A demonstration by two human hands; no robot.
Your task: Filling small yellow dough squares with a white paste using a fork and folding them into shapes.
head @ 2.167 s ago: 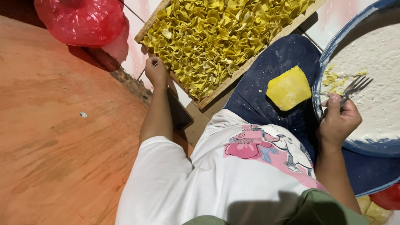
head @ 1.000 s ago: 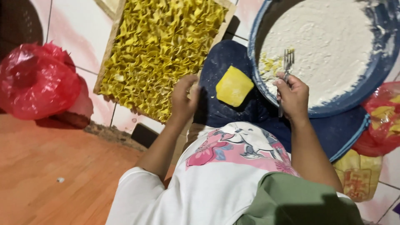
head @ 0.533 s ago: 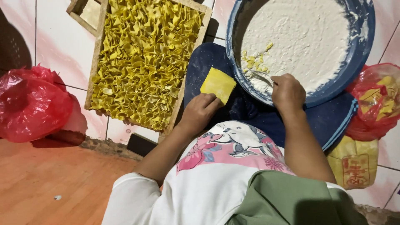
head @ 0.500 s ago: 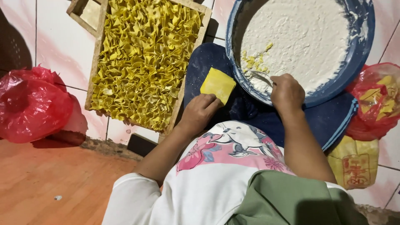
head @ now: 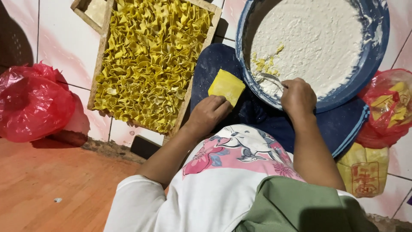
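Note:
My left hand (head: 209, 114) lies curled against the near edge of a square stack of yellow dough wrappers (head: 227, 85) that rests on my dark blue lap (head: 257, 116). Its fingertips pinch the stack's lower corner. My right hand (head: 297, 97) grips a metal fork (head: 269, 77) whose tines sit in yellow filling (head: 262, 64) at the near left of a big blue basin (head: 369, 64). White flour covers most of the basin. Left of my lap, a wooden tray (head: 101, 64) holds several folded yellow dumplings (head: 150, 60).
A red plastic bag (head: 34, 103) lies at the left where the tiled floor meets the orange wooden floor (head: 47, 184). Another red bag (head: 388, 107) with yellow wrappers and a yellow packet (head: 365, 169) sit to the right. A dark phone-like slab (head: 146, 147) lies below the tray.
My left hand has left the dumpling tray and come right onto the wrapper stack. My right hand stays at the basin with the fork, now lower into the filling. The view has shifted.

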